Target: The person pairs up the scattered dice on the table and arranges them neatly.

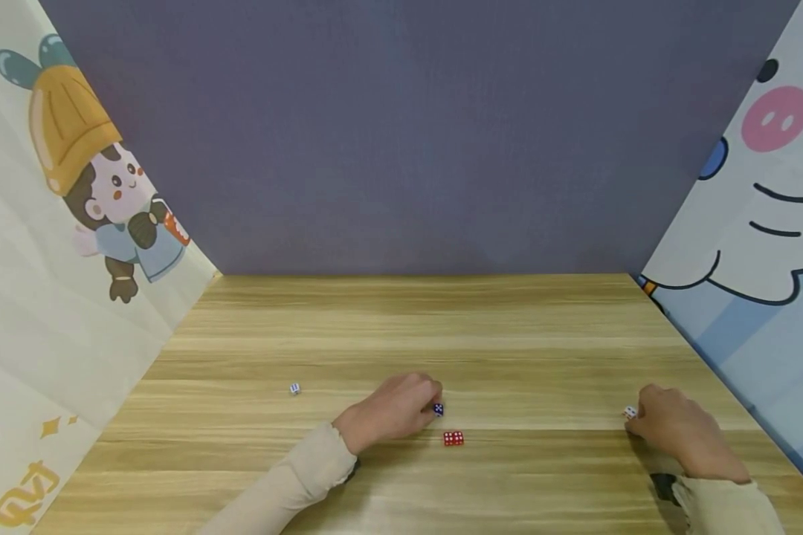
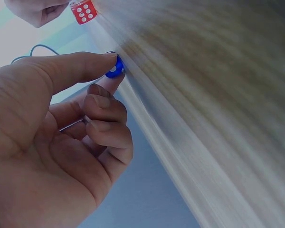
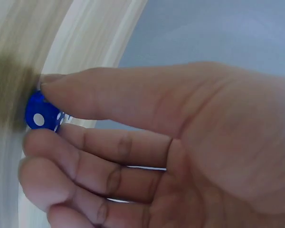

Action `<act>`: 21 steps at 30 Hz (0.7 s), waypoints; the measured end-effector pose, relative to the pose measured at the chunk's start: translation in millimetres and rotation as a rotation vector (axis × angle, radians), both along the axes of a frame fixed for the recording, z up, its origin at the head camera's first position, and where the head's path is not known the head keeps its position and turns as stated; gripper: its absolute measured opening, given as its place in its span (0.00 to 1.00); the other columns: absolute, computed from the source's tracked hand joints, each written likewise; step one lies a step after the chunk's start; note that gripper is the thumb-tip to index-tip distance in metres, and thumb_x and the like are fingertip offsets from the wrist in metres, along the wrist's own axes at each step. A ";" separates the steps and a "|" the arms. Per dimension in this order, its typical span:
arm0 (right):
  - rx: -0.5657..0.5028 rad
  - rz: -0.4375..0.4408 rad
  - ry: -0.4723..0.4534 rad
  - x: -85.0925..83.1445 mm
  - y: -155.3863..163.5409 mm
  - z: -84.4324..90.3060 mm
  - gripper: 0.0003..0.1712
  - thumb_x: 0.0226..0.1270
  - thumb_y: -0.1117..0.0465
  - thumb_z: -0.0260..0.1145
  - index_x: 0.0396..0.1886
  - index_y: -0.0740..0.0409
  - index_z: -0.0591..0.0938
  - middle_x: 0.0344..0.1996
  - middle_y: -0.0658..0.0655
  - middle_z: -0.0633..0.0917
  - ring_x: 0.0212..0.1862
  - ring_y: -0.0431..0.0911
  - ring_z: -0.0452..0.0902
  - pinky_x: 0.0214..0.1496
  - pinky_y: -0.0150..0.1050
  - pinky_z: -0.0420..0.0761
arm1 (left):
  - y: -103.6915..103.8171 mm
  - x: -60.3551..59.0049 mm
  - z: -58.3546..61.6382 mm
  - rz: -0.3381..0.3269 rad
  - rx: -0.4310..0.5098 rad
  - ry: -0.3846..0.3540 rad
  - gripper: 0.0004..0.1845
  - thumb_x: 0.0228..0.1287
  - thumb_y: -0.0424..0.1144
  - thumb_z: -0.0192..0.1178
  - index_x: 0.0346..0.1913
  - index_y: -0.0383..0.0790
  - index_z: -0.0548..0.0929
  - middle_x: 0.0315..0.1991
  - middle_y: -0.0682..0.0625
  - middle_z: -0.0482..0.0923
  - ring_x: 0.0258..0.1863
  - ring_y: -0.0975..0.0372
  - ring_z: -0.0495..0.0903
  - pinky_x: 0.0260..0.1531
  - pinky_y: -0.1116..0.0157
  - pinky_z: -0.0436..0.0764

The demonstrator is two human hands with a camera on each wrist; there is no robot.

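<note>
Near the middle of the table, my left hand (image 1: 396, 407) pinches a dark blue die (image 1: 438, 409) with white pips. In the left wrist view that blue die (image 2: 115, 66) sits between thumb and index fingertip, the other fingers curled. Two red dice (image 1: 453, 438) lie side by side just in front of this hand. Over on the right, my right hand (image 1: 676, 429) is low over the wood. The right wrist view has a blue die (image 3: 40, 111) between its thumb and fingertips. A white-looking die (image 1: 630, 412) shows at those fingertips in the head view.
A pale die (image 1: 294, 388) with blue markings lies alone on the left part of the wooden table (image 1: 401, 319). A dark grey panel (image 1: 415, 141) stands along the back edge. Cartoon-printed sheets (image 1: 13, 282) flank the table on both sides.
</note>
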State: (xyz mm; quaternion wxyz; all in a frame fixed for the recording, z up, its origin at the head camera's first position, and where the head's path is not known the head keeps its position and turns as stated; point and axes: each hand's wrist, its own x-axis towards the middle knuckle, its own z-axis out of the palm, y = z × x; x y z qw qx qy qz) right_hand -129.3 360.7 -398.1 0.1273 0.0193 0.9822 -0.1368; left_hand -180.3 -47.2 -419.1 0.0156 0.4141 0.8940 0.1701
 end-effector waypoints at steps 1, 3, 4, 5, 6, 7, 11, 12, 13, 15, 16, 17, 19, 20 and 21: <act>-0.005 0.001 0.002 -0.3 0.3 -0.9 0.18 0.67 0.58 0.64 0.21 0.55 0.67 0.17 0.51 0.63 0.22 0.44 0.58 0.25 0.41 0.64 | -0.1 0.1 0.0 0.002 0.000 0.000 0.16 0.59 0.30 0.66 0.22 0.48 0.72 0.18 0.59 0.66 0.18 0.71 0.62 0.16 0.75 0.64; -0.014 0.009 0.004 -1.0 1.4 -2.3 0.18 0.65 0.59 0.65 0.21 0.55 0.67 0.17 0.50 0.63 0.22 0.44 0.58 0.25 0.41 0.64 | -0.2 0.3 0.2 0.004 0.000 -0.004 0.15 0.59 0.30 0.66 0.22 0.48 0.72 0.19 0.59 0.67 0.18 0.71 0.62 0.16 0.75 0.64; -0.016 0.013 0.003 -1.2 2.0 -3.0 0.18 0.64 0.60 0.66 0.20 0.55 0.68 0.17 0.50 0.63 0.22 0.44 0.59 0.25 0.41 0.64 | -0.1 0.4 0.2 0.004 0.000 -0.006 0.15 0.59 0.30 0.66 0.22 0.48 0.72 0.19 0.60 0.67 0.17 0.71 0.63 0.16 0.75 0.64; -0.020 0.015 -0.009 -1.5 2.5 -3.4 0.18 0.62 0.60 0.67 0.20 0.54 0.68 0.16 0.50 0.63 0.22 0.44 0.58 0.25 0.40 0.64 | 0.0 0.4 0.1 0.005 0.000 -0.009 0.15 0.59 0.31 0.66 0.22 0.48 0.72 0.19 0.60 0.67 0.17 0.71 0.63 0.16 0.75 0.64; -0.027 0.017 -0.023 -1.8 2.8 -3.6 0.18 0.61 0.61 0.67 0.19 0.54 0.68 0.16 0.49 0.62 0.22 0.43 0.57 0.25 0.40 0.63 | 0.1 0.5 0.2 0.006 0.000 -0.010 0.15 0.59 0.31 0.66 0.22 0.48 0.73 0.19 0.60 0.68 0.18 0.71 0.63 0.16 0.75 0.65; -0.034 0.019 -0.035 -2.2 3.6 -4.1 0.17 0.60 0.62 0.68 0.19 0.54 0.69 0.16 0.48 0.61 0.22 0.43 0.56 0.25 0.40 0.63 | 0.1 0.6 0.2 0.007 -0.002 -0.010 0.15 0.59 0.31 0.66 0.22 0.48 0.73 0.19 0.60 0.68 0.18 0.71 0.63 0.16 0.75 0.65; -0.049 0.026 -0.057 -2.5 3.9 -2.9 0.17 0.60 0.64 0.67 0.18 0.53 0.69 0.15 0.48 0.59 0.22 0.42 0.52 0.25 0.39 0.61 | 0.2 0.2 -0.6 0.004 -0.003 -0.007 0.14 0.59 0.31 0.66 0.22 0.48 0.73 0.19 0.60 0.68 0.17 0.71 0.63 0.16 0.76 0.65; -0.050 0.028 -0.051 -2.1 3.7 -2.5 0.17 0.61 0.64 0.67 0.18 0.53 0.69 0.15 0.48 0.59 0.22 0.42 0.52 0.25 0.39 0.61 | 0.1 0.3 -0.8 0.003 -0.004 -0.005 0.14 0.59 0.31 0.66 0.22 0.48 0.73 0.19 0.60 0.68 0.17 0.71 0.63 0.16 0.76 0.65; -0.047 0.033 -0.042 -1.8 3.9 -2.4 0.18 0.62 0.64 0.67 0.18 0.52 0.68 0.15 0.48 0.58 0.22 0.42 0.52 0.25 0.39 0.61 | 0.0 0.3 -1.0 0.002 -0.003 -0.003 0.15 0.59 0.31 0.66 0.22 0.48 0.73 0.19 0.60 0.68 0.17 0.71 0.63 0.16 0.76 0.65; -0.044 0.040 -0.025 -1.2 4.2 -2.1 0.21 0.63 0.63 0.67 0.17 0.50 0.65 0.15 0.47 0.56 0.21 0.42 0.51 0.24 0.39 0.60 | -0.2 0.3 -1.2 0.000 -0.003 -0.001 0.14 0.59 0.31 0.66 0.22 0.48 0.73 0.18 0.60 0.67 0.17 0.71 0.63 0.16 0.76 0.64; -0.047 0.041 -0.020 -0.8 4.9 -2.2 0.23 0.64 0.63 0.66 0.16 0.49 0.63 0.15 0.47 0.55 0.21 0.42 0.49 0.24 0.39 0.58 | -0.2 0.2 -1.2 0.000 -0.003 0.000 0.15 0.59 0.31 0.66 0.22 0.48 0.73 0.18 0.60 0.67 0.17 0.71 0.63 0.16 0.76 0.64; -0.049 0.043 -0.015 -0.4 5.6 -2.2 0.24 0.64 0.62 0.67 0.16 0.49 0.62 0.16 0.47 0.53 0.21 0.42 0.48 0.24 0.39 0.57 | -0.3 0.3 -1.2 -0.001 -0.002 -0.001 0.15 0.59 0.31 0.66 0.22 0.48 0.73 0.18 0.60 0.67 0.17 0.71 0.62 0.15 0.76 0.64; -0.056 0.045 -0.012 0.0 7.2 -2.3 0.25 0.63 0.61 0.67 0.16 0.48 0.60 0.16 0.47 0.51 0.22 0.43 0.46 0.24 0.39 0.55 | -0.4 0.3 -1.0 -0.003 0.000 0.000 0.15 0.59 0.31 0.66 0.22 0.48 0.72 0.18 0.60 0.66 0.17 0.71 0.62 0.15 0.76 0.63; -0.056 0.048 -0.007 -0.1 8.1 -2.1 0.25 0.63 0.61 0.67 0.17 0.48 0.61 0.17 0.48 0.52 0.22 0.43 0.47 0.24 0.39 0.56 | -0.5 0.4 -0.9 -0.003 0.000 0.000 0.15 0.59 0.31 0.66 0.22 0.48 0.72 0.18 0.60 0.66 0.17 0.71 0.62 0.15 0.76 0.63; -0.057 0.050 -0.006 -0.4 9.0 -2.0 0.25 0.63 0.60 0.68 0.17 0.49 0.61 0.17 0.48 0.52 0.22 0.43 0.47 0.24 0.39 0.56 | -0.4 0.3 -0.8 -0.003 0.000 0.001 0.15 0.59 0.31 0.66 0.22 0.48 0.72 0.18 0.60 0.66 0.17 0.71 0.62 0.15 0.76 0.63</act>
